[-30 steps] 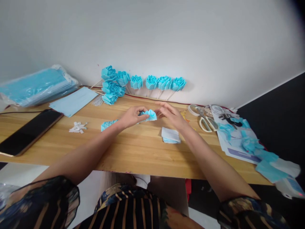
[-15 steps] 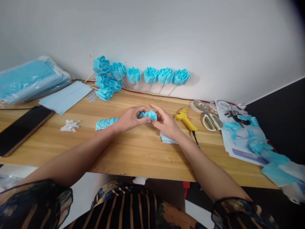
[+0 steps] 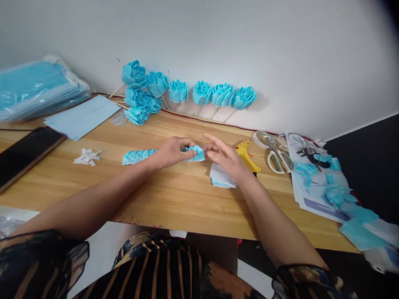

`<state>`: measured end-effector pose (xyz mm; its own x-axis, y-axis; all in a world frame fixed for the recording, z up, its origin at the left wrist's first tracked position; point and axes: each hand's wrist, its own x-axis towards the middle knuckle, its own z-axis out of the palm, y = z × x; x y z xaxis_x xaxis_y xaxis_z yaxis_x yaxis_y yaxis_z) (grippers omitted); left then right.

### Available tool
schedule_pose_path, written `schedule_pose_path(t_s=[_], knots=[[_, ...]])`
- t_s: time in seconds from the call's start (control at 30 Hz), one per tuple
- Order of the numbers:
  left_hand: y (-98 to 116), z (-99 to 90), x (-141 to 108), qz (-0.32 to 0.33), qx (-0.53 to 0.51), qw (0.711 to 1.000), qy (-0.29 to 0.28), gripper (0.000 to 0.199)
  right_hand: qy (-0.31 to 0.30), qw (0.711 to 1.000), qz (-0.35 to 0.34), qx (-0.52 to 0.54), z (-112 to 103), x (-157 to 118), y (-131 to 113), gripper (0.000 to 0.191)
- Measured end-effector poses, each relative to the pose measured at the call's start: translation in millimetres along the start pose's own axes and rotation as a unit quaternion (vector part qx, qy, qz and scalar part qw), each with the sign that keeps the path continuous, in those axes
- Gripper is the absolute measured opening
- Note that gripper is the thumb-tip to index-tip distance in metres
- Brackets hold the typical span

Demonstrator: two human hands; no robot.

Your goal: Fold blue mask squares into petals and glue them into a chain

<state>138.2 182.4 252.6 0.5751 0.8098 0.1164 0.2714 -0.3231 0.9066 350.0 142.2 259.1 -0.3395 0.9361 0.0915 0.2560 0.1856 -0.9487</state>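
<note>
A row of folded light-blue fabric pieces [image 3: 139, 156] lies on the wooden table, passing under my left hand [image 3: 171, 153]. That hand is closed, thumb and fingers pinching the row near its right end, where a folded piece [image 3: 198, 154] shows. Just to the right, my right hand [image 3: 225, 154] is held with its fingers apart and nothing visible between them. Below its palm sits a small stack of cut white-and-blue fabric pieces [image 3: 222, 176]. A yellow glue gun [image 3: 246, 155] lies beyond the right hand, partly covered by it.
Blue fabric flowers on sticks [image 3: 202, 93] lean along the wall. At left are a bag of blue masks [image 3: 37, 89], a flat blue sheet [image 3: 82, 116], a phone [image 3: 29, 155] and white scraps [image 3: 87, 156]. Scissors [image 3: 279, 160], a tape roll [image 3: 261, 139] and papers [image 3: 321, 203] lie right.
My right hand has drawn away from the folded piece toward the right, uncovering more of the stack. My left hand keeps its pinch. The view has shifted slightly.
</note>
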Motion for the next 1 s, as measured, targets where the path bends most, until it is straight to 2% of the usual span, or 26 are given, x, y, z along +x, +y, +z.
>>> schedule_pose_path(t_s=[0.2, 0.37, 0.53, 0.7, 1.0], knots=[[-0.6, 4.1, 1.3, 0.064, 0.037, 0.997, -0.012, 0.022, 0.037, 0.999, 0.015, -0.006, 2.7, 3.0, 9.8, 0.055], [-1.6, 0.6, 3.0, 0.054, 0.005, 0.998, -0.035, 0.03, 0.068, 0.997, 0.019, 0.009, 3.9, 3.3, 12.3, 0.051], [-0.3, 0.8, 1.9, 0.037, 0.061, 0.997, -0.023, 0.021, 0.049, 0.998, 0.022, 0.018, 0.6, 0.5, 10.4, 0.048], [-3.7, 2.3, 1.4, 0.038, 0.078, 0.996, -0.024, 0.021, 0.029, 0.998, 0.014, 0.062, -2.9, -1.8, 9.4, 0.045], [-12.2, 7.7, 4.1, 0.093, 0.088, 0.991, -0.028, 0.015, 0.026, 0.999, -0.011, -0.029, 6.9, -1.1, 8.8, 0.056]])
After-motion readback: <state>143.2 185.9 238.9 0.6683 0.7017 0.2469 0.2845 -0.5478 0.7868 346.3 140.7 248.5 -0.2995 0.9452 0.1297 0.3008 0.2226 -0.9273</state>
